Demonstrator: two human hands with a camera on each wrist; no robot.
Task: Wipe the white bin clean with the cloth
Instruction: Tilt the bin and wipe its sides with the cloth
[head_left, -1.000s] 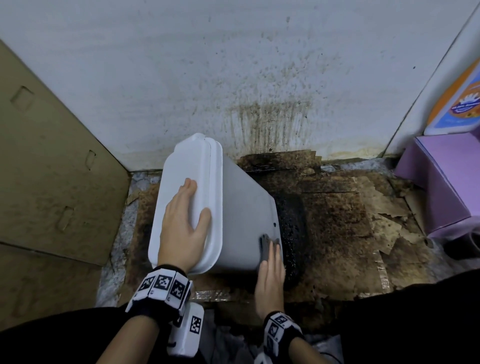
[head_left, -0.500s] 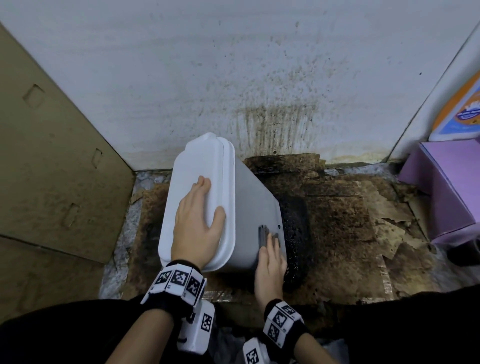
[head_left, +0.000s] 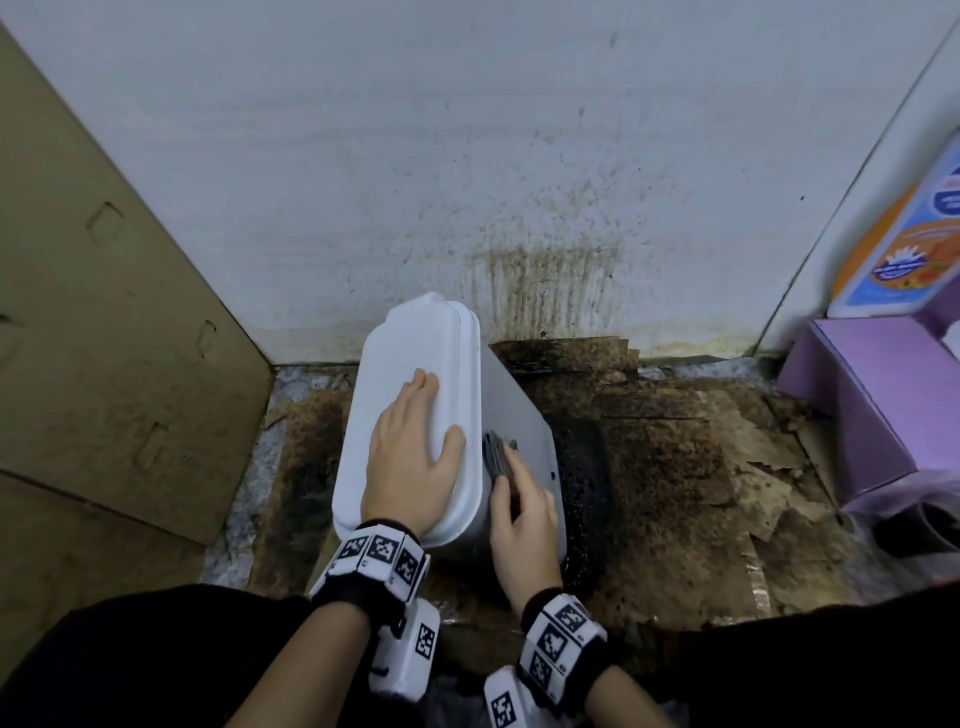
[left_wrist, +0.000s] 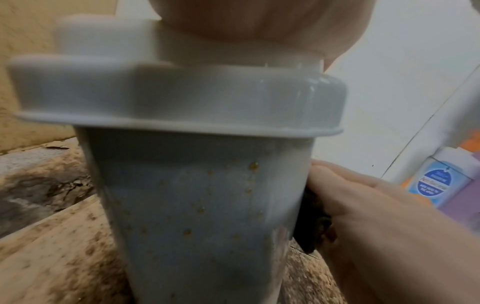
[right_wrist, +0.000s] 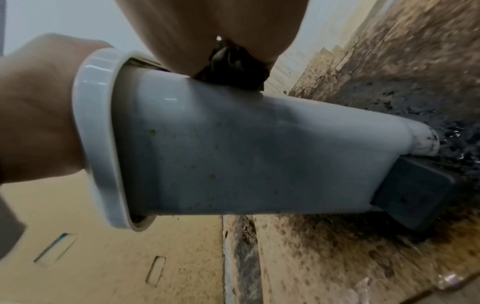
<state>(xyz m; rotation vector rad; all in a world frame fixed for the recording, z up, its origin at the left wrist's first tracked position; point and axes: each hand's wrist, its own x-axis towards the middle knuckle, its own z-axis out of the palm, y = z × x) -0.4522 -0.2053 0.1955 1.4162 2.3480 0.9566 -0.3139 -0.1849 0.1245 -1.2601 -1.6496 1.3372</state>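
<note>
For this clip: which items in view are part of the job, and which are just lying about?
In use: white bin, grey cloth, left hand flat on its lid, right hand pressing the cloth on its side.
Lying about: purple box, orange-blue pack, cardboard sheet, stained floor cardboard.

The white bin (head_left: 514, 415) is smooth moulded plastic. Its lid (head_left: 410, 384) is glossy enough to catch highlights along the rim, while its wall is duller and dotted with small brownish specks (plainest in the wrist views). The base block (right_wrist: 415, 191) is matt dark-grey plastic. The cloth (head_left: 496, 454) is dark grey fabric, soft and rumpled. The floor cardboard (head_left: 727, 467) is rough, torn in layers, stained dark and wet-looking beside the bin. The wall (head_left: 467, 156) is matt white, speckled and streaked brown. The side panel (head_left: 104, 338) is plain matt brown cardboard, and the purple box (head_left: 872, 405) looks like smooth card.
</note>
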